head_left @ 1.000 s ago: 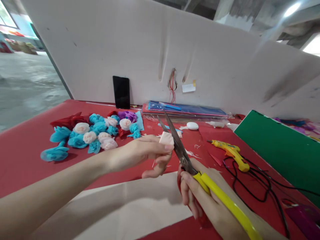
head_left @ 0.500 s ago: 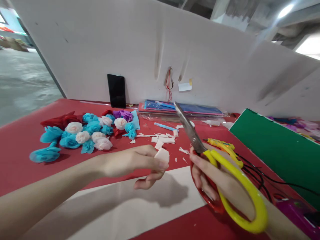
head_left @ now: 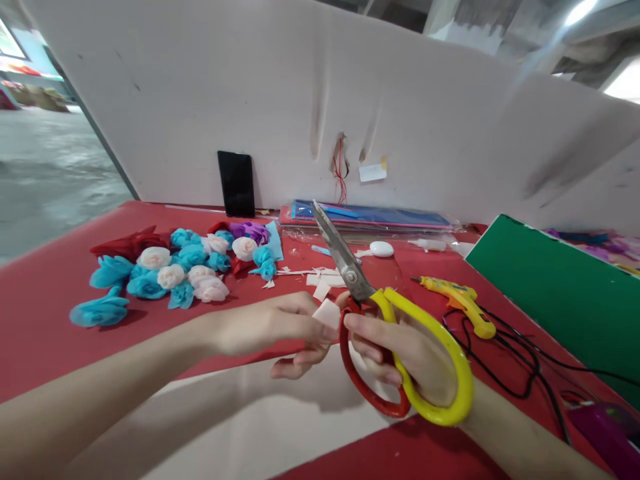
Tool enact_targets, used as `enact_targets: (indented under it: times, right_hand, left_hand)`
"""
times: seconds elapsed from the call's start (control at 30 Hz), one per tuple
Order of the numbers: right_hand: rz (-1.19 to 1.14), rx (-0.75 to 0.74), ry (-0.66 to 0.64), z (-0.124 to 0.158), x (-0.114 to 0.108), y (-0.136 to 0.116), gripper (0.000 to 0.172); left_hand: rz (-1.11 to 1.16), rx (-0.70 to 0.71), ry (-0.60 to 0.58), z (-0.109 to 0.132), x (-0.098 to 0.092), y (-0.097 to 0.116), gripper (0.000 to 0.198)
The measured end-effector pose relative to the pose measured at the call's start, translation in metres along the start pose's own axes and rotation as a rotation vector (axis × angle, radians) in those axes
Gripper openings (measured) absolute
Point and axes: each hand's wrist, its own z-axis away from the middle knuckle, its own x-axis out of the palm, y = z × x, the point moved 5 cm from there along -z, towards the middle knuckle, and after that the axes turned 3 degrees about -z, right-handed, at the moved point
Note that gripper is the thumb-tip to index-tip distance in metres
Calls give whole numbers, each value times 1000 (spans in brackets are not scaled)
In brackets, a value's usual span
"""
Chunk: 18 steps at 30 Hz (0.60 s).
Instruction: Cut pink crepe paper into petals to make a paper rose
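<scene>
Between thumb and fingers, my left hand (head_left: 287, 328) pinches a small cut piece of white paper (head_left: 327, 313). My right hand (head_left: 410, 347) is closed around a pair of scissors (head_left: 356, 277) with one yellow and one red handle. The blades look shut and point up and away to the left. The red handle loop is right beside the left fingertips; I cannot tell whether they touch. Beneath both hands lies a large white sheet (head_left: 240, 427) on the red table. Just beyond the hands are paper scraps (head_left: 327, 280).
Blue, white, red and purple paper flowers (head_left: 190, 257) cluster at the left. A yellow glue gun (head_left: 457, 300) with a black cord lies at the right, before a green board (head_left: 555, 293). A black phone (head_left: 237, 183) leans on the wall behind packs of coloured paper (head_left: 415, 217).
My right hand has moved left with the scissors, bringing them close to the left hand. The left hand keeps its pinch on the paper piece. A white oval object now shows behind the scissors.
</scene>
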Motion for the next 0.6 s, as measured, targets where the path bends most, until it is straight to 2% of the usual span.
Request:
enact_targets:
  times: [0.1,0.27,0.33,0.4,0.5,0.6]
  right_hand:
    - [18,-23,-12,-4,4,-2,36]
    - [33,-83,-41,-8,6,-6,38]
    - [29,-116,-60,-9,5,-7,41]
    - [17,-149,-77,-10,3,-8,36]
    - [-1,-186,-81,-12,-1,-9,19]
    - [-11,-199,-53,-15,-4,-9,15]
  left_hand:
    - [-44,11,-1,-1,1,1,38]
    - [-73,60,-12,-1,1,4,44]
    - [-4,98,-63,-3,3,4,58]
    - [171,123,-115,-7,6,1,66]
    - [404,162,-138,-13,7,-3,46]
    - [423,210,-52,-15,5,-5,23]
